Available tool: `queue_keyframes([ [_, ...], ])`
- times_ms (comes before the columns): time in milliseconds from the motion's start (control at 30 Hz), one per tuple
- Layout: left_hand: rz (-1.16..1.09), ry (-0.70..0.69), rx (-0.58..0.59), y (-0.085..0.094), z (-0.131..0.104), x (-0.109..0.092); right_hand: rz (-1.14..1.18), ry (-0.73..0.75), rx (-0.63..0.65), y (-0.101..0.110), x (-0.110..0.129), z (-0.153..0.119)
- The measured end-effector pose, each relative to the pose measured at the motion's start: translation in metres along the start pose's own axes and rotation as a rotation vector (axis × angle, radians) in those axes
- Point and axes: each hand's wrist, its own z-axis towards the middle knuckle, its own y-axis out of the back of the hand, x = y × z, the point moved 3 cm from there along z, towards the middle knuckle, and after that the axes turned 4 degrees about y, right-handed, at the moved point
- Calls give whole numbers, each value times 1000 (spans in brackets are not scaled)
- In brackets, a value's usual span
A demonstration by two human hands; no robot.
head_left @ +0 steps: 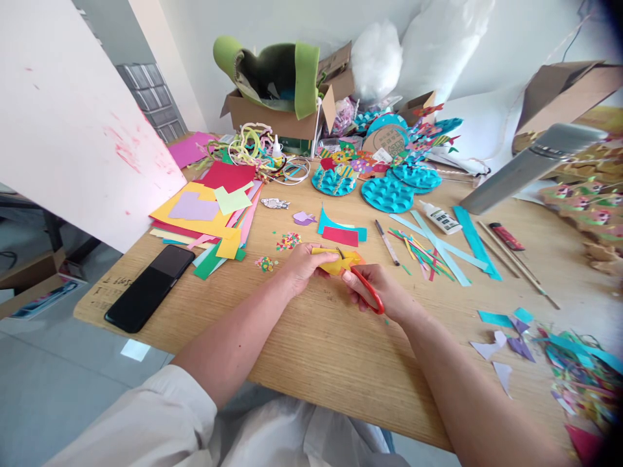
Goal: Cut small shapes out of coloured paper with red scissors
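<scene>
Near the middle of the wooden table (pixel 311 350), my left hand (pixel 307 266) pinches a piece of yellow paper (pixel 333 263). Red-handled scissors (pixel 372 295) are in my right hand (pixel 377 285), with their blades at the yellow paper. An orange patch shows beside the paper, close to the blades. Just beyond my hands lie a red paper rectangle (pixel 340 236) and a blue paper piece (pixel 325 219). Small heaps of coloured paper bits (pixel 289 242) rest to the left of the paper, next to a purple cutout (pixel 304 218).
A black phone (pixel 150 287) and stacked coloured paper (pixel 195 211) lie left. Rightward are a pen (pixel 387 243), paper strips (pixel 423 256), a glue bottle (pixel 440 217), a grey tumbler (pixel 530 168) and paper scraps (pixel 579 370). Blue discs (pixel 388 194) and a cardboard box (pixel 263 120) stand behind.
</scene>
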Motion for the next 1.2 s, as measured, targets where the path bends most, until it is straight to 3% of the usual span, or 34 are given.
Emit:
queue_keyframes([
  [1200, 21, 4, 17, 0, 0, 1, 43, 21, 48, 2, -5, 1],
])
